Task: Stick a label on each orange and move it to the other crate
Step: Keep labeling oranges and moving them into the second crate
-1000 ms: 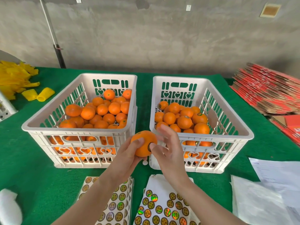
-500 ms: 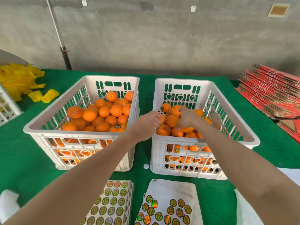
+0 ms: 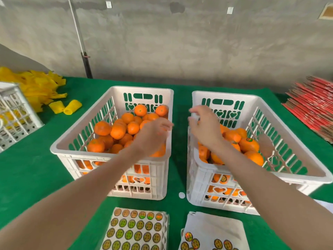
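Note:
Two white slotted crates stand side by side on the green table. The left crate holds several plain oranges. In the right crate lie oranges, one with a round label on top. My left hand reaches palm down over the oranges at the left crate's near right corner, its fingers blurred and loosely bent, with no orange clearly held. My right hand hovers above the right crate's left rim, fingers relaxed and empty.
A full label sheet and a partly used sheet lie at the near edge. Yellow foam nets and another white crate are at the left. Red flat cartons are stacked at the right. A white dot lies between the crates.
The orange held a second ago went into the right crate. My right hand has lifted out empty, and my left hand has moved left over the oranges in the left crate.

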A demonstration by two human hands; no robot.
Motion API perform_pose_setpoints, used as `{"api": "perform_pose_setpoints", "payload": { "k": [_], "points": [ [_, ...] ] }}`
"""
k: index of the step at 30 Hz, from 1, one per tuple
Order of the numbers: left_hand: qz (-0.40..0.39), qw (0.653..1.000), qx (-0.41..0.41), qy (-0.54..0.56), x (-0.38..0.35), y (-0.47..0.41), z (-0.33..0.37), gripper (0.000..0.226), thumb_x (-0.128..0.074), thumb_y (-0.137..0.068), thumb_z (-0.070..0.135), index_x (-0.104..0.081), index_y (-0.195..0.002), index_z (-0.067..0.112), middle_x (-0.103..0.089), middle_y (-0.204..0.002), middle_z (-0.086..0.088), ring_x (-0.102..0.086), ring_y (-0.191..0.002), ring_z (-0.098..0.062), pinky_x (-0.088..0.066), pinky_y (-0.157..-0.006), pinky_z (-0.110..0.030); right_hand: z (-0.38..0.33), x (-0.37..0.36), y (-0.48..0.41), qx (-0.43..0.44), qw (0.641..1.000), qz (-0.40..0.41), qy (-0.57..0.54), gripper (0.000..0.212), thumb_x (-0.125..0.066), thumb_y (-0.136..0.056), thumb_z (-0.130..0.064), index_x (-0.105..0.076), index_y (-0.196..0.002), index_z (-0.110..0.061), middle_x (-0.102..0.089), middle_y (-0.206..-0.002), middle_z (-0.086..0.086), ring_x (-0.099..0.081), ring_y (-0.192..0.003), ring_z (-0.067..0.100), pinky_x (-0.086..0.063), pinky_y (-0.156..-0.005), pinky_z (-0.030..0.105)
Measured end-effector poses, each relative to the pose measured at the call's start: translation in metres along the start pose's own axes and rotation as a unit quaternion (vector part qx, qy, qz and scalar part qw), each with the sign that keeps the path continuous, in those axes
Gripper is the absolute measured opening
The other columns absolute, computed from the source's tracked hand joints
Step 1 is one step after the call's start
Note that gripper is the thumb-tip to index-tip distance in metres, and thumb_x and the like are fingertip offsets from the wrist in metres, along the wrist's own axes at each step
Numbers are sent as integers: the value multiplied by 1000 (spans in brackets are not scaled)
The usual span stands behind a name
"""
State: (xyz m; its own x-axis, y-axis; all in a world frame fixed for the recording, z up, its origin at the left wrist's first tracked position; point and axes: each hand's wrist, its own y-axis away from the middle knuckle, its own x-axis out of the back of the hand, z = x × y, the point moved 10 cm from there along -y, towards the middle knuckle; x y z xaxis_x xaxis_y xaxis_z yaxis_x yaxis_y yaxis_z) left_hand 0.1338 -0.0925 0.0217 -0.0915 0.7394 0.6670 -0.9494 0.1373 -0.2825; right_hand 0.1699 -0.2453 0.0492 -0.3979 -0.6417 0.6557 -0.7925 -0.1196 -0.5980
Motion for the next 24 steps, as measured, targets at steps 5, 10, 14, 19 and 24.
{"api": "perform_pose_setpoints", "payload": {
  "k": [5, 10, 14, 19, 24],
  "points": [
    [50, 989, 119, -74, 77, -11, -97, 22, -53, -93, 5, -63, -112, 7, -64, -114, -11, -58, -97, -20, -47, -80, -28, -99, -134, 16, 153, 927, -335, 72, 10, -51, -82, -1, -56, -77, -8, -62, -93, 16, -57, -85, 28, -37, -58, 32],
    [29, 988, 138, -57, 74, -1, -137, 23, -55, -93, 8, -63, -115, 9, -64, -113, -8, -59, -100, -20, -44, -77, -24, -40, -230, 59, 98, 682, -650, 320, 54, -58, -88, -13, -41, -139, -17, -47, -130, 7, -47, -96, 21, -39, -66, 28],
    [27, 990, 134, -25, 68, 0, -146, 21, -57, -92, 7, -63, -111, 10, -64, -103, -5, -60, -92, -18, -45, -69, -19, -25, -244, 64, 58, 684, -656, 313, 49, -58, -87, -16, -42, -134, -19, -45, -130, 6, -47, -104, 23, -39, -77, 32],
    [68, 989, 134, 10, 77, 4, -149, 21, -55, -93, 5, -63, -111, 12, -64, -95, 3, -58, -75, 0, -43, -55, -6, -77, -190, 19, 44, 878, -476, 29, 64, -70, -75, -4, -40, -129, -19, -48, -102, -6, -48, -93, 15, -36, -60, 19],
    [76, 970, 152, 173, 75, 14, -122, 16, -52, -95, 4, -62, -103, 14, -68, -102, -9, -68, -78, -14, -58, -72, -28, -99, -87, 23, -9, 890, -381, -253, 66, -79, -71, -12, -44, -115, -46, -44, -117, -28, -49, -111, 2, -50, -84, 22]
  ]
}}
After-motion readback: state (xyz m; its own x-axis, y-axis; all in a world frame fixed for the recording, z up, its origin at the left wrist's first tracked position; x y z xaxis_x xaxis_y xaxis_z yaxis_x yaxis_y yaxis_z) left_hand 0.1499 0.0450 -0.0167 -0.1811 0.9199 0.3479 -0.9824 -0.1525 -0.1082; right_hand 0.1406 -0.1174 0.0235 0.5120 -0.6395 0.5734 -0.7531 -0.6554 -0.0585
